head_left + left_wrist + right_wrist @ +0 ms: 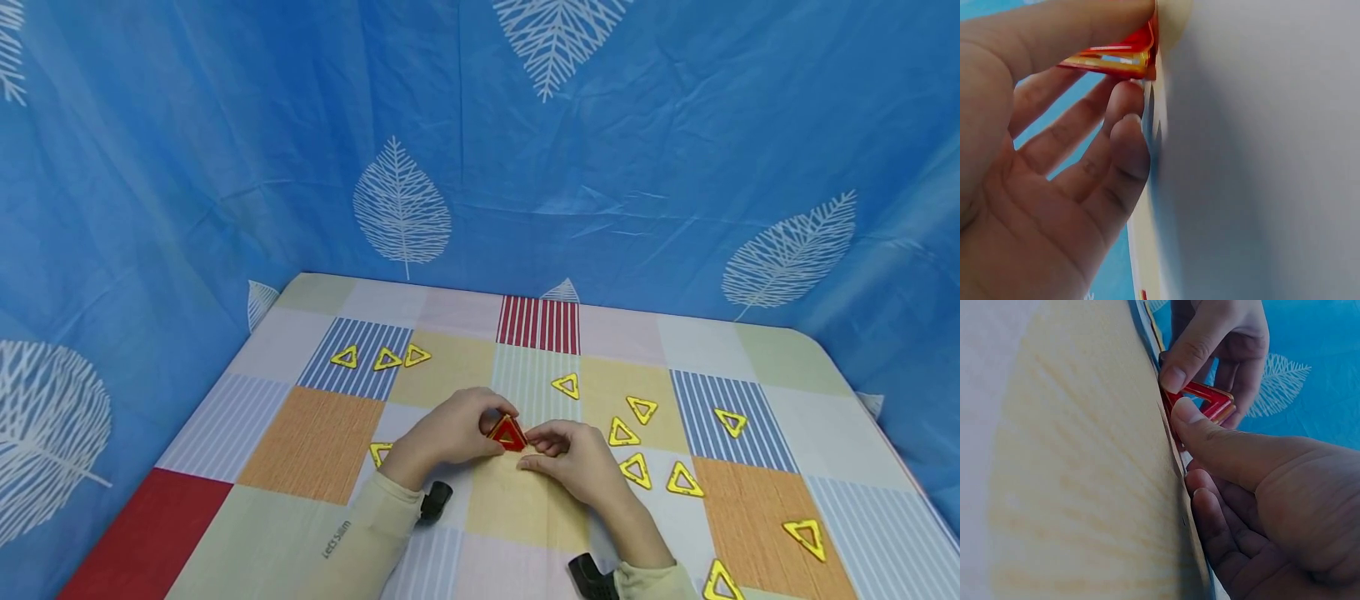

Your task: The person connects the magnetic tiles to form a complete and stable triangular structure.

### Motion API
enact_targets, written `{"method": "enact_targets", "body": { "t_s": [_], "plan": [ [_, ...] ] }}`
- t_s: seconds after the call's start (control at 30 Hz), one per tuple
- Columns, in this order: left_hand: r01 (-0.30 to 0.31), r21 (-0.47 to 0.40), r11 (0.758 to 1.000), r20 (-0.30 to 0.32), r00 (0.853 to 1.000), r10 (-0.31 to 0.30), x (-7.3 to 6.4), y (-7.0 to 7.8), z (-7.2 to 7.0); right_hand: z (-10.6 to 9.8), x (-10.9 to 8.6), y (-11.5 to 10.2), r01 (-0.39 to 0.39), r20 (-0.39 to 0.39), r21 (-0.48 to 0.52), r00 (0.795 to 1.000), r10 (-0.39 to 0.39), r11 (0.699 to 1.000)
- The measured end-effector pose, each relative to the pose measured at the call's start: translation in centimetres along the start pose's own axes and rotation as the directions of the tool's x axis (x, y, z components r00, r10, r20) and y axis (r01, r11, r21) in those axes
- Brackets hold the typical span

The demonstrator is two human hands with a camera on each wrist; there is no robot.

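Note:
A small pyramid of triangle tiles (507, 434) stands on the patchwork cloth between both hands, a red face with an open middle toward me. My left hand (452, 429) holds it from the left, thumb low at the front and index finger over the top. At its lower right corner, my right hand (576, 457) has its fingertips on the edge. In the right wrist view the right thumb (1222, 445) overlaps the red tile (1215, 403), and the other fingers curl beneath. The left wrist view shows red and amber edges (1119, 61) under the left thumb.
Loose yellow triangle tiles lie on the cloth: several right of the hands (636, 471), one beyond them (567, 385), several at back left (387, 359). One yellow tile (380, 452) is partly hidden by the left wrist. A blue leaf-print curtain (480, 167) hangs behind the table.

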State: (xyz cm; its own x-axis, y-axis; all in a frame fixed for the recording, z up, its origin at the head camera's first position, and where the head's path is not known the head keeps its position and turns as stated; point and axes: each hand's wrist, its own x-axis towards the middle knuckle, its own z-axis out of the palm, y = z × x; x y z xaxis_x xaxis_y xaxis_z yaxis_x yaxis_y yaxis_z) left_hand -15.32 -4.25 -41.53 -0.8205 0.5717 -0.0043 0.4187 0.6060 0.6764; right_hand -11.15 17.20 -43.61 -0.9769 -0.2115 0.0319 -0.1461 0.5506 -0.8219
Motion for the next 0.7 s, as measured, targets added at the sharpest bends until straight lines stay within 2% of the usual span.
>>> {"method": "enact_targets", "body": {
  "t_s": [0.33, 0.53, 0.7],
  "plan": [
    [0.117, 0.003, 0.993, -0.102, 0.988, -0.116, -0.4, -1.2, -1.1, 0.0, 0.0, 0.1, 0.003, 0.005, 0.009, 1.000, -0.003, 1.000],
    [0.186, -0.017, 0.982, -0.156, 0.970, -0.187, -0.6, -1.9, -1.6, 0.0, 0.0, 0.1, 0.003, 0.001, 0.001, 1.000, -0.003, 1.000],
    [0.242, -0.032, 0.970, -0.176, 0.954, -0.244, -0.8, -2.4, -1.9, 0.0, 0.0, 0.1, 0.005, 0.003, 0.002, 1.000, -0.005, 1.000]
  ]
}}
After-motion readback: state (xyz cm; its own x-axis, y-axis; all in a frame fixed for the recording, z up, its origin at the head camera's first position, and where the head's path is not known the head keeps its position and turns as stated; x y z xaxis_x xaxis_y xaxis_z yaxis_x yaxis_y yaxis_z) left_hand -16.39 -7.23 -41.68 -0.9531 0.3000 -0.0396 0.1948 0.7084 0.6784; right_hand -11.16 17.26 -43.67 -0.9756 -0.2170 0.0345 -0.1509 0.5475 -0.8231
